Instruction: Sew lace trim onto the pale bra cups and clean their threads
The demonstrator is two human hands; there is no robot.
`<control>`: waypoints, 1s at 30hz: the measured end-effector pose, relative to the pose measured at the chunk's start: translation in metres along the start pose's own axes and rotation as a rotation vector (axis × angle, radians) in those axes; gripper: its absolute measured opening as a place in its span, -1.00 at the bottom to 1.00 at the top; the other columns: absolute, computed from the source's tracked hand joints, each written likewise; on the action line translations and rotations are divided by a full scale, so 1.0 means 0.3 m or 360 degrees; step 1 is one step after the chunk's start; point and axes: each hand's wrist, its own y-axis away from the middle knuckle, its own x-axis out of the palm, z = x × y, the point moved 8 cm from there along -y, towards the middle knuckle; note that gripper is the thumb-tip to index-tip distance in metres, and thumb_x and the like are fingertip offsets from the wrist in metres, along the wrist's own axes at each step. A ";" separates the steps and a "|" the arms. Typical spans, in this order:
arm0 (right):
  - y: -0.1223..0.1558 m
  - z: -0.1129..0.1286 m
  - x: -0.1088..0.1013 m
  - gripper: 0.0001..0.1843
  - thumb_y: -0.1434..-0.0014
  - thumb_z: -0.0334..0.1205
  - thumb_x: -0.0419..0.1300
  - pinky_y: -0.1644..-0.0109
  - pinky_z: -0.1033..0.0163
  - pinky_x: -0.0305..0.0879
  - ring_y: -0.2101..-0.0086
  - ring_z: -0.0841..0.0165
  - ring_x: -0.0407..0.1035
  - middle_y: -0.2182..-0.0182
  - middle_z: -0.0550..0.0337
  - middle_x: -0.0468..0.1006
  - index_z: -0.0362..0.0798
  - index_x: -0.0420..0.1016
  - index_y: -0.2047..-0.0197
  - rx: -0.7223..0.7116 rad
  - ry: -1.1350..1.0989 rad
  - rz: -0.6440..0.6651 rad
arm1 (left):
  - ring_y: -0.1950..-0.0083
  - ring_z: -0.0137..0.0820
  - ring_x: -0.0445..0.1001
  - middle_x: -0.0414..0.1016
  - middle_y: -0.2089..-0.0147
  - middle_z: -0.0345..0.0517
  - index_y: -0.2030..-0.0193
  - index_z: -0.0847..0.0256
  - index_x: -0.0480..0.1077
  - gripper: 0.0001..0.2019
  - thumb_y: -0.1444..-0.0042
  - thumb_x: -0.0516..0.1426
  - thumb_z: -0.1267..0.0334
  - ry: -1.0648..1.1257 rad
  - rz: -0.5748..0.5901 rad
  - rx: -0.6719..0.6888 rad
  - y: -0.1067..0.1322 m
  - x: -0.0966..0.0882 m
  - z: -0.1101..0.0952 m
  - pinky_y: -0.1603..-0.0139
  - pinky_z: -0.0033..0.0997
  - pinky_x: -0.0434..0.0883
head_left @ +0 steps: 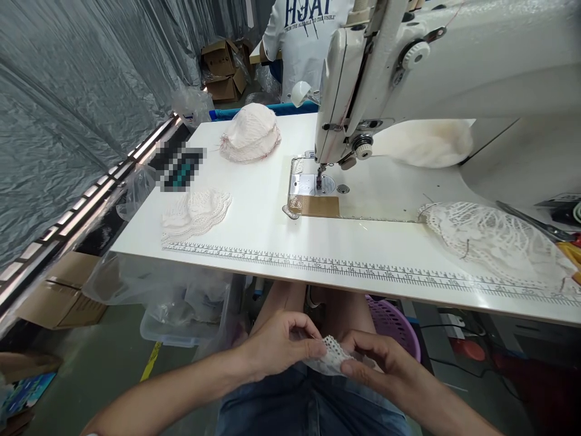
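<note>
My left hand (279,345) and my right hand (385,360) are low over my lap, below the table's front edge. Both pinch a small piece of white lace fabric (333,357) between their fingertips. The lace hangs between the two hands. Above them stands a white sewing machine (408,79) on a white table (254,224), its needle and presser foot (319,177) bare over the plate.
Lace pieces lie on the table: a stack at the left (196,212), a domed pile at the back (250,140), a spread at the right (494,242). Scissors (535,223) lie far right. A person in a white shirt (304,36) stands behind. A purple basket (393,324) sits under the table.
</note>
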 end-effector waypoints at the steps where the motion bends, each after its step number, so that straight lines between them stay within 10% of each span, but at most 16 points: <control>1: 0.002 0.001 -0.002 -0.66 -0.12 0.10 0.14 0.39 0.36 0.08 0.47 0.43 0.11 0.52 0.33 0.24 0.00 0.33 0.45 -0.0002 -0.0001 -0.0005 | 0.41 -0.48 0.31 0.42 0.47 -0.20 0.44 0.31 0.47 -0.77 0.12 0.27 0.15 -0.0018 -0.0003 -0.0004 0.001 -0.003 -0.002 0.38 -0.52 0.21; 30: 0.049 -0.006 -0.040 -0.77 -0.15 0.00 0.16 0.36 0.33 0.07 0.45 0.42 0.17 0.49 0.30 0.36 0.03 0.47 0.36 0.0061 -0.0308 0.0170 | 0.62 -0.67 0.13 0.23 0.67 -0.37 0.57 0.28 0.23 -0.56 0.37 0.42 0.17 0.0577 0.0062 -0.0239 -0.007 -0.005 0.062 0.59 -0.63 0.03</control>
